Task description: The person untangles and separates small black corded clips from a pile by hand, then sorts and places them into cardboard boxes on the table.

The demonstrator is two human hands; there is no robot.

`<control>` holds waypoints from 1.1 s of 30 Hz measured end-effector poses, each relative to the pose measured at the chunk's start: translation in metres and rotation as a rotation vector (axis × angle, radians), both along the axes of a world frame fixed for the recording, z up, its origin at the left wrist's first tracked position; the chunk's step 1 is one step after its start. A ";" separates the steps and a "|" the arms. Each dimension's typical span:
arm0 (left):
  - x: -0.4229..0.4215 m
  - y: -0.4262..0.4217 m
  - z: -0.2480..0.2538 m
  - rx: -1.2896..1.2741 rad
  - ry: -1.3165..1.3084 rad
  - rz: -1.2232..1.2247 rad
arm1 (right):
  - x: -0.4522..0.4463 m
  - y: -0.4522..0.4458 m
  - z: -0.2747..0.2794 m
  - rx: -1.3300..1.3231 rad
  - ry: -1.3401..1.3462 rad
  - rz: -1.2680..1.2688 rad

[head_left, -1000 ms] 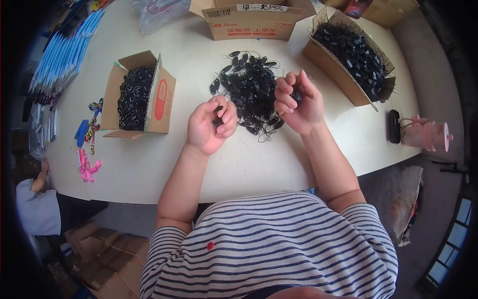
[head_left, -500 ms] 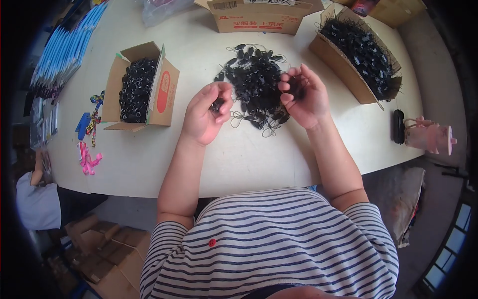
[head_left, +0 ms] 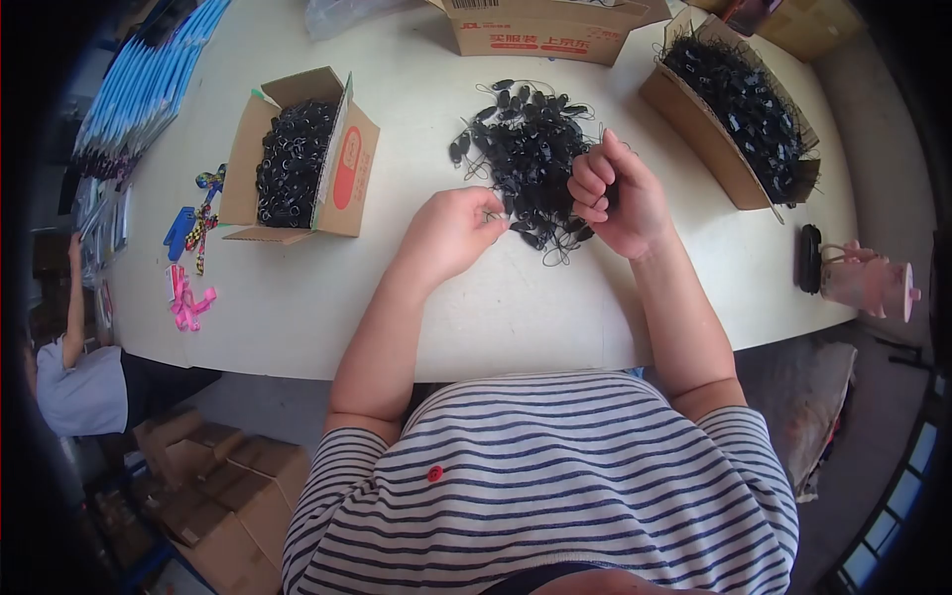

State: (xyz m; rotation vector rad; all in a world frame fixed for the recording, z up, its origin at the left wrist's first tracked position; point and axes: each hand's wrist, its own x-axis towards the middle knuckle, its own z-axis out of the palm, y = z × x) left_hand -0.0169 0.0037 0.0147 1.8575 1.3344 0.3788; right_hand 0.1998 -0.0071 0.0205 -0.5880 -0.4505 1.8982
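Note:
A loose pile of small black plastic clips with thin cord loops (head_left: 540,154) lies on the pale table in front of me. My left hand (head_left: 454,233) is at the pile's near left edge, thumb and fingertips pinched together; what lies between them is mostly hidden. At the pile's right side my right hand (head_left: 627,198) is raised, its fingers curled round some of the black clips, which show only as a dark patch inside the palm. To the left stands an open carton (head_left: 349,164) filled with black pieces bearing metal rings.
A long carton (head_left: 694,134) of black corded clips stands back right, a printed box (head_left: 545,42) at the back. Lanyards in pink (head_left: 188,302) and other colours lie left. A pink bottle (head_left: 868,283) and black case (head_left: 810,258) sit right. Another person (head_left: 84,387) is far left.
My left hand has turned palm down and come to the pile's near edge, its fingers now pinched. The right hand's fingers have curled in more. The whole view has shifted slightly.

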 end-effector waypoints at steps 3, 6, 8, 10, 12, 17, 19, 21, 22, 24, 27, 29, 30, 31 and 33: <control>0.009 -0.003 0.005 0.102 0.132 0.042 | 0.000 0.000 0.000 0.004 -0.016 0.001; 0.012 -0.004 -0.015 0.355 0.137 0.092 | -0.001 0.000 -0.001 0.015 -0.038 0.010; 0.012 -0.003 -0.016 0.379 0.157 0.111 | -0.002 0.000 -0.001 0.026 -0.078 0.012; 0.011 -0.002 -0.018 0.423 0.169 0.110 | -0.004 -0.001 -0.002 0.031 -0.140 0.006; 0.009 -0.002 -0.021 0.489 0.176 0.091 | -0.009 -0.005 0.002 -0.011 -0.332 -0.014; 0.013 -0.008 0.005 0.458 -0.060 0.000 | -0.021 -0.011 0.006 0.177 -0.738 -0.045; 0.015 -0.009 0.008 0.495 -0.145 -0.072 | -0.022 -0.012 0.001 0.253 -0.921 -0.013; 0.016 -0.009 0.004 0.607 -0.195 -0.142 | -0.022 -0.011 -0.009 0.306 -0.995 0.064; 0.015 -0.007 0.003 0.625 -0.206 -0.146 | -0.024 -0.012 -0.011 0.382 -1.002 0.019; 0.014 -0.004 0.001 0.662 -0.227 -0.156 | -0.021 -0.011 -0.004 0.235 -0.850 0.106; 0.015 -0.010 0.006 0.523 -0.347 0.056 | -0.018 -0.011 0.003 0.108 -0.597 0.193; 0.014 -0.010 0.003 0.424 -0.419 0.117 | -0.019 -0.012 0.003 0.087 -0.500 0.208; 0.013 -0.010 0.001 0.374 -0.454 0.147 | -0.020 -0.013 0.004 0.093 -0.492 0.200; 0.015 -0.011 0.001 0.313 -0.518 0.142 | -0.022 -0.013 0.004 0.099 -0.484 0.193; 0.020 -0.011 0.001 0.190 -0.647 0.132 | -0.024 -0.013 0.005 0.063 -0.466 0.140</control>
